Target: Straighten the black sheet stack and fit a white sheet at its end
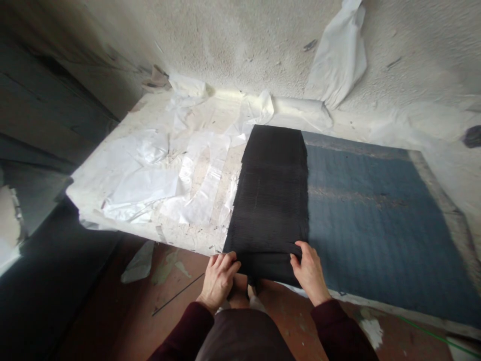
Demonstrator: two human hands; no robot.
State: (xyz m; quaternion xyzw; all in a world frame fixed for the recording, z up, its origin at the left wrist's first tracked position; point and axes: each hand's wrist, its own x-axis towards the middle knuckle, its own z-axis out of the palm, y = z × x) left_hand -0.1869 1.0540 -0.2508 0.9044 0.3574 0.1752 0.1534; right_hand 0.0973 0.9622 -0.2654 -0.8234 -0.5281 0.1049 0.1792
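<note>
A strip of black fabric (272, 195) with frayed long sides lies across a low white-covered table, reaching from the back to the front edge. My left hand (220, 276) is closed on its near left corner at the front edge. The near right part is pinched between the thumb and fingers of my right hand (308, 268). Between my hands the fabric is creased and hangs a little over the edge. Under its right side lies a blue-grey ribbed sheet (368, 220) with worn, frayed bands.
Crumpled white paper or plastic scraps (146, 185) cover the left part of the table (191, 235). A rough plaster wall (240, 45) stands behind, with a white cloth (340, 55) against it. Scraps and a thin dark rod (176, 296) lie on the reddish floor; a green cord (432, 331) runs at right.
</note>
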